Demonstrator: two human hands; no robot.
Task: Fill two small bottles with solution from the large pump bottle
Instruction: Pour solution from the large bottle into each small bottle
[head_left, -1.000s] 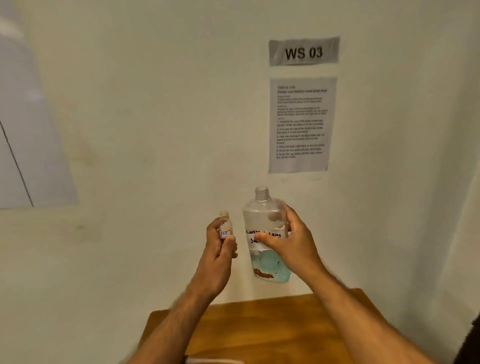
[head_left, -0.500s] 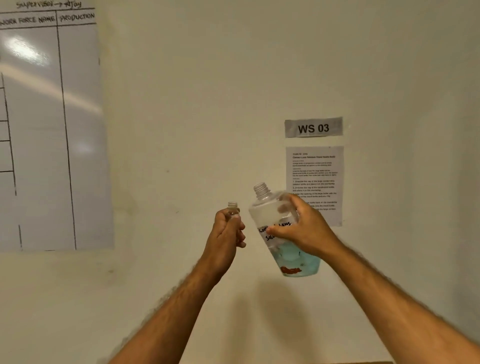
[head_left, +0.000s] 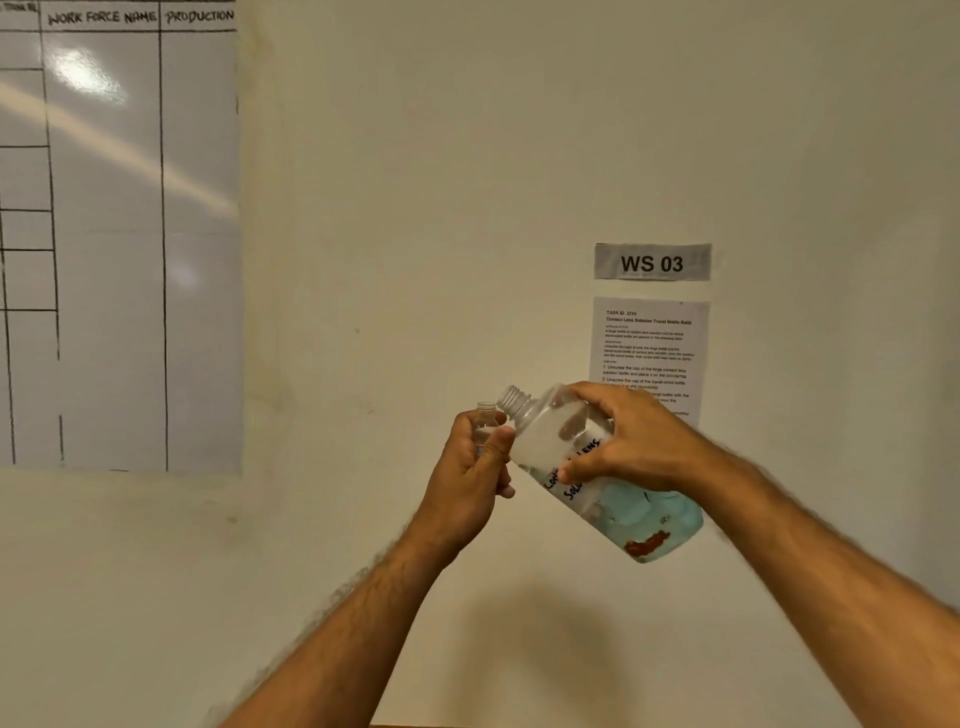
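Observation:
My left hand grips a small clear bottle upright, with only its open neck and shoulder showing above my fingers. My right hand holds the large clear bottle round its middle. That bottle has no cap or pump on it and is tilted to the left. Its threaded mouth sits just above and right of the small bottle's neck, almost touching it. Bluish solution lies pooled in the large bottle's lower right end, and a handwritten label shows on its side. Both bottles are raised in front of the wall.
A cream wall fills the view. On it hang a whiteboard chart at the left, a "WS 03" sign and a printed instruction sheet behind my right hand. A thin strip of wooden table shows at the bottom edge.
The view has swung upward, so the table has dropped almost out of sight. The large bottle has tipped further left and its mouth has closed in on the small bottle's neck.

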